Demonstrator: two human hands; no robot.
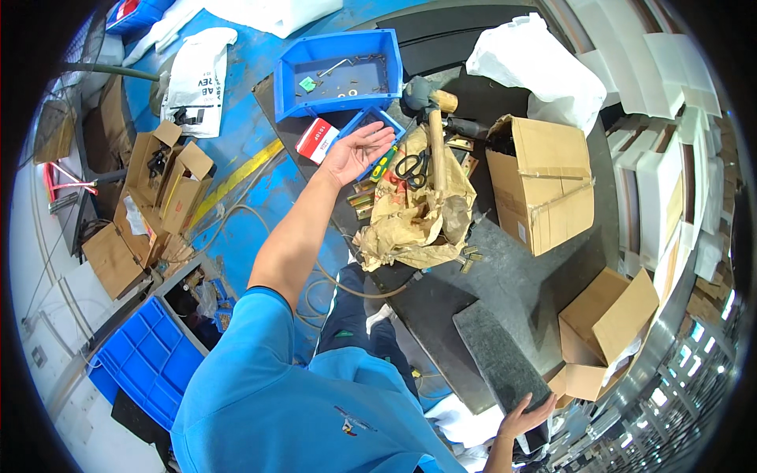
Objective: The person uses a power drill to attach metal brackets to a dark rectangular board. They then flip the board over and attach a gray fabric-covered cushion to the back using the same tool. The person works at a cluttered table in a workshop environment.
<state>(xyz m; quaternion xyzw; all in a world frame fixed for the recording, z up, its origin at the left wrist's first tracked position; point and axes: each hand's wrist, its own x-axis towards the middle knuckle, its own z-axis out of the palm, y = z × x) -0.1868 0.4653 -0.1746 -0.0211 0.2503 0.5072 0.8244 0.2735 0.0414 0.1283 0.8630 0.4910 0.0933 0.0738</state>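
Observation:
My left hand [359,152] is palm up with fingers stretched out and nothing in it. It hovers beside a small blue bin [369,116] and a red-and-white box [317,140]. At the lower right, my right hand [527,416] grips the near end of a dark grey rectangular slab [498,355], which extends over the dark table. Right of my left hand lies crumpled brown paper [406,236] with black-handled scissors [412,168] on it. A mallet with a wooden handle [437,150] and a green-and-yellow screwdriver [384,163] are close by.
A large blue bin [339,102] holding a hex key and small parts stands at the table's far left. A cardboard box [540,185] and a white plastic bag [540,67] are on the right. An open carton [603,323] sits at the right edge. A hose [355,292] hangs below the table edge.

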